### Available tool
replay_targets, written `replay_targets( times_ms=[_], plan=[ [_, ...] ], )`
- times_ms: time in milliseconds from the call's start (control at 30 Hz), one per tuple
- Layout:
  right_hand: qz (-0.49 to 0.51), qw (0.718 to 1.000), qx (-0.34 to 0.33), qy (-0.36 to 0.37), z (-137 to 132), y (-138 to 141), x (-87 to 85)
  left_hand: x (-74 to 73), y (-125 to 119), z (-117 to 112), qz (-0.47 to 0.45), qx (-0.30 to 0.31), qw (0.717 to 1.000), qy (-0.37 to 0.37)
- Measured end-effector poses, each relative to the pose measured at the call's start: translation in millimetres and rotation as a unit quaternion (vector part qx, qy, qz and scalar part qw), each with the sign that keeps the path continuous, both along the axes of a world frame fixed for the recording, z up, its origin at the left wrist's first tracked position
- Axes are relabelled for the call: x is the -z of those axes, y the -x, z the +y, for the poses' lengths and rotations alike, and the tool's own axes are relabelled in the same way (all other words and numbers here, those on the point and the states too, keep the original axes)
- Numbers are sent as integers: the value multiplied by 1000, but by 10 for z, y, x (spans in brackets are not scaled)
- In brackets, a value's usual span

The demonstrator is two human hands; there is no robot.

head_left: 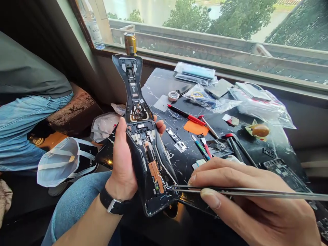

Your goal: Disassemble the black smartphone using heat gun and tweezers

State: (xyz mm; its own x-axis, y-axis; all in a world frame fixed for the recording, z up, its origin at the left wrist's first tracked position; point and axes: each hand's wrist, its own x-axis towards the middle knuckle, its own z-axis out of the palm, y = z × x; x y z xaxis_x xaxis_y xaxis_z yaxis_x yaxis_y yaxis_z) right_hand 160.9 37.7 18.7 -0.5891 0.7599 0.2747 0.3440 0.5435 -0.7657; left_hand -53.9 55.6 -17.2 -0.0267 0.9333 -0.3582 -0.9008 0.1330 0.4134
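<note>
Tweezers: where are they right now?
In the head view, the tweezers are in the right hand, lower right, tips at the lower end of the open phone.

One head-worn view, forward and down, close over left hand point(122, 167) and right hand point(271, 212), window point(230, 37) beyond.

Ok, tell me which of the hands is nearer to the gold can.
Left. The left hand grips the opened phone, on the near side of the gold can; the right hand, holding tweezers, is farther away, at lower right.
</note>
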Motion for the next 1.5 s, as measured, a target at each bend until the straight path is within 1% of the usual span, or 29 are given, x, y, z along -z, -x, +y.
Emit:
replay_targets(
  times_ms=[100, 167, 233, 333, 433, 533, 633, 767, 867, 1033, 1100, 1167, 1233, 1300, 1367, 1400, 1433, 1500],
  plan=[
    [7, 999, -40, -2, 5, 0, -15, -14, -16, -12, -2, -2, 1000, 11],
    [5, 998, -63, -23, 1, 0, -16, -19, -24, -15, -3, -9, 1000, 12],
    [-16, 995, -72, -70, -11, 2, -9, -18, -28, -16, -5, -8, 1000, 11],
    [-52, 983, -78, -155, -29, 9, 3, -9, -29, -13, -2, -5, 1000, 8],
    [-71, 975, -82, -195, -37, 17, 3, 2, -26, -9, 20, -17, 1000, 8],
    [-77, 972, -79, -207, -38, 8, -9, 14, -24, -10, 35, -18, 999, 7],
    [-76, 971, -87, -210, -41, -20, -24, 27, -23, -15, 28, -17, 999, 9],
    [-79, 972, -102, -196, -64, -46, -29, 29, -24, -16, 10, -19, 1000, 21],
    [-86, 974, -93, -189, -86, -32, -20, 24, -20, -8, 12, -27, 999, 26],
    [-87, 966, -92, -223, -99, -7, -5, 25, 0, -8, 38, -29, 999, 12],
    [-88, 968, -94, -215, -102, -8, 4, 25, 2, -15, 37, -29, 999, 12],
    [-80, 975, -81, -190, -104, -4, 16, 23, -2, -22, 27, -26, 999, 11],
    [-50, 988, -56, -131, -101, 15, 32, 22, -10, -22, 12, -26, 999, 17],
    [-6, 999, -19, -50, -94, 47, 50, 26, -14, -17, 1, -30, 999, 25],
    [30, 999, 29, 27, -90, 82, 67, 37, -11, -10, -1, -32, 999, 29],
    [42, 997, 47, 48, -89, 94, 73, 44, -8, -8, 0, -33, 999, 27],
    [45, 996, 57, 57, -89, 101, 76, 50, -4, -6, 3, -33, 999, 25],
    [44, 997, 41, 45, -88, 98, 73, 54, 4, -5, 10, -35, 999, 20]
  ],
)
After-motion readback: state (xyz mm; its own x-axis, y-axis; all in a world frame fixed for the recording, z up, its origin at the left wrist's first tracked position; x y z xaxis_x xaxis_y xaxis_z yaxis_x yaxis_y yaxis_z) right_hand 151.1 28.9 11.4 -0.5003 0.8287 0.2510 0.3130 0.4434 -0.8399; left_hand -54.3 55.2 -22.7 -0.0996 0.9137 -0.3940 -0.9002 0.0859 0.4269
